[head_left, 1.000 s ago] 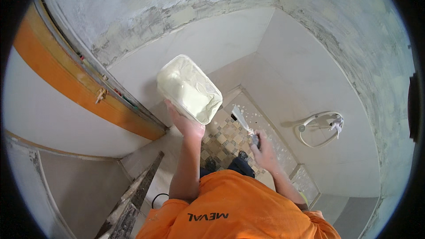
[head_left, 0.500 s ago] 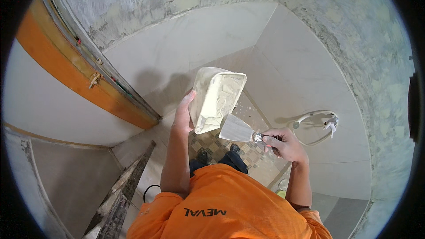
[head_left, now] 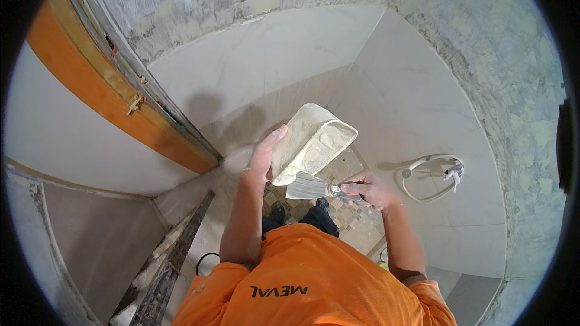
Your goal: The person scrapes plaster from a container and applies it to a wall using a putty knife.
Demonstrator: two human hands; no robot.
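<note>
My left hand (head_left: 266, 152) grips the side of a tilted rectangular tub (head_left: 297, 136), its fingers partly hidden behind it. Pale, creamy plaster (head_left: 329, 143) coats the inside of the tub. With its fingers wrapped round the handle, my right hand (head_left: 370, 190) holds a wide putty knife (head_left: 309, 187). The flat metal blade lies at the tub's near lower corner, against or just below the rim, where plaster gathers. White dust marks the left hand.
A looped white shower hose (head_left: 406, 188) hangs on the tiled wall to the right. An orange wooden door frame (head_left: 115, 99) stands at left. Below it leans a plaster-stained plank structure (head_left: 172, 265). Patterned floor tiles (head_left: 347, 211) lie around my feet.
The tub has moved right and tilted more. My right hand has shifted left, bringing the putty knife's blade to the tub's near corner.
</note>
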